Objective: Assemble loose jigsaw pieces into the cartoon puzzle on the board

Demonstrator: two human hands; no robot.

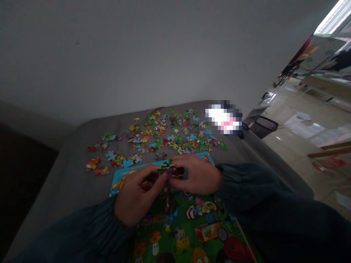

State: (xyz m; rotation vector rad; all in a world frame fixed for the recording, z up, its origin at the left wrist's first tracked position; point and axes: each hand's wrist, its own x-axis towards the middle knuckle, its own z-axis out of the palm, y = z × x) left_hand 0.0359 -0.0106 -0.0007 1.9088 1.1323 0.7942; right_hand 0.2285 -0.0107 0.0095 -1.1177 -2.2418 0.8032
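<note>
My left hand (pixel 139 193) and my right hand (pixel 193 174) meet over a colourful puzzle board (pixel 175 226) with a blue border and cartoon figures on green. Between the fingertips of both hands are several jigsaw pieces (pixel 166 167), green and purple on the sides that show. The left thumb and fingers pinch them from one side, and the right fingers curl round them from the other. My fingers partly hide the pieces, so I cannot tell whether they are joined or stacked. Beyond the board, many loose jigsaw pieces (pixel 175 137) lie scattered over the grey cloth.
A grey cloth (pixel 74 160) covers the table up to a pale wall (pixel 153 54). A bright pixelated object (pixel 223 118) stands at the back right corner. Loose orange pieces (pixel 92 163) lie left of the board. Past the right edge is a shiny tiled floor (pixel 298 138) with furniture.
</note>
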